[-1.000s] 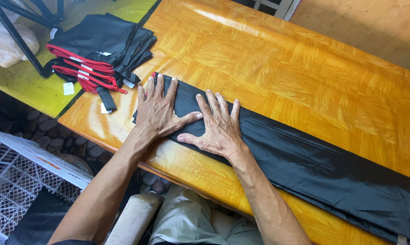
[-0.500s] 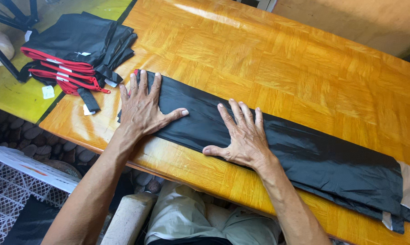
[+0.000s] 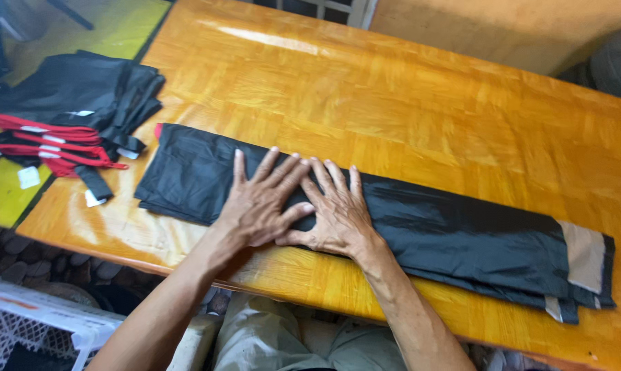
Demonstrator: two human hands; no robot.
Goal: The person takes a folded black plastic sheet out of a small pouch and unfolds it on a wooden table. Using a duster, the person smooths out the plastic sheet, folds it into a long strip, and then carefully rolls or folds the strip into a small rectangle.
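Left hand (image 3: 259,199) and right hand (image 3: 334,213) lie flat, fingers spread, side by side on one folded black cloth (image 3: 454,237) on table (image 3: 393,110); one black-red pile (image 3: 70,117) with small white tags far left

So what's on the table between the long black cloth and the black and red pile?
Only bare wooden table, seen from the head camera.

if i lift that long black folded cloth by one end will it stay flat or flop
The long black folded fabric strip would probably flop: it lies thin and creased on the glossy orange wooden table. Its slight sheen suggests it may slide easily. It looks light, since both hands, left hand and right hand, flatten it.
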